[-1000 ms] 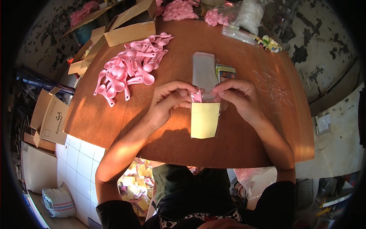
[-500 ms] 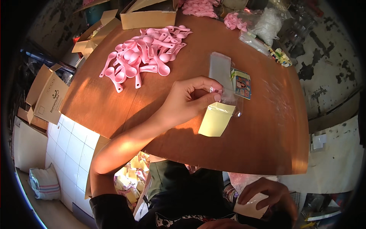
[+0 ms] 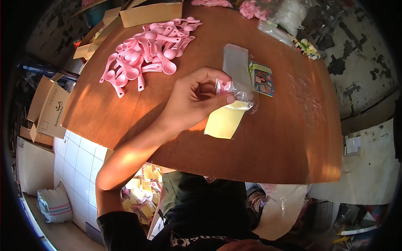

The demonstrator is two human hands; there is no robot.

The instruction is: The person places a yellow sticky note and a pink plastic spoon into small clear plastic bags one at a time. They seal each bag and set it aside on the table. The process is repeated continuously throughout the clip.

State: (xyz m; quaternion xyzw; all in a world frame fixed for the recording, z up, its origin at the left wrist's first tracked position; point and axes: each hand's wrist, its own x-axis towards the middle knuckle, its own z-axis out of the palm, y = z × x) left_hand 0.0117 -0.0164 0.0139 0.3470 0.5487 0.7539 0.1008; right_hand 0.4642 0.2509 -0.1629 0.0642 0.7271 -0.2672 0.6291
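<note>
My left hand (image 3: pixel 190 98) reaches over the brown table, its thumb and fingers closed on a clear plastic packet (image 3: pixel 240 97). Inside it are a pale yellow card (image 3: pixel 226 119) and a pink piece (image 3: pixel 225 85), which looks like the handle end of a spoon. Just beyond the hand lies a stack of clear plastic sleeves (image 3: pixel 235 60). Beside these, to the right, is a small pile of printed blue and yellow cards (image 3: pixel 262 80). My right hand is out of sight.
Pink spoons (image 3: pixel 140 54) are heaped at the table's (image 3: pixel 289 154) far left. An open cardboard box (image 3: pixel 151 15) stands behind them. Clear bags (image 3: pixel 274 33) lie along the far right edge. Below the near edge, many filled packets (image 3: pixel 142 190) sit in a container.
My left hand has moved slightly left and lifted the packet, turning it so the pink end shows more. My right hand has left the lower right of the view.
</note>
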